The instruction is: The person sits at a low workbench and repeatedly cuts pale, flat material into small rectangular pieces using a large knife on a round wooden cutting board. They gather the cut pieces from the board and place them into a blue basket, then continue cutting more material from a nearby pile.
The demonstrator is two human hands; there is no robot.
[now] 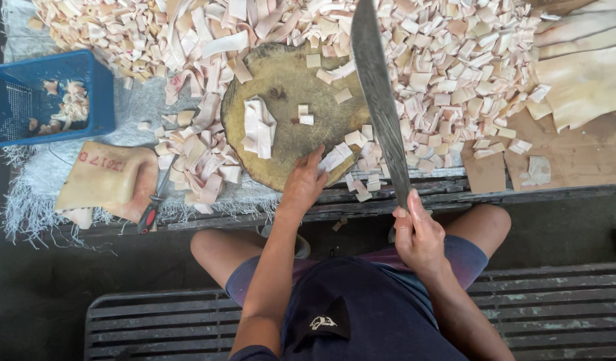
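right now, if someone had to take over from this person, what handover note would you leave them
Right hand: gripping the handle of a long blade, raised over the round wooden block.
Left hand: on the block's near edge, fingertips at a pale strip.
On the block: a small stack of strips and a few cut squares.
Done: large heap of cut pieces behind and right of the block.
Left: uncut sheets at far right, plus the strips on the block.

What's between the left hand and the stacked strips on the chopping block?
Head view: only bare wood of the chopping block between the left hand and the stacked strips; loose pale pieces lie off to the side.
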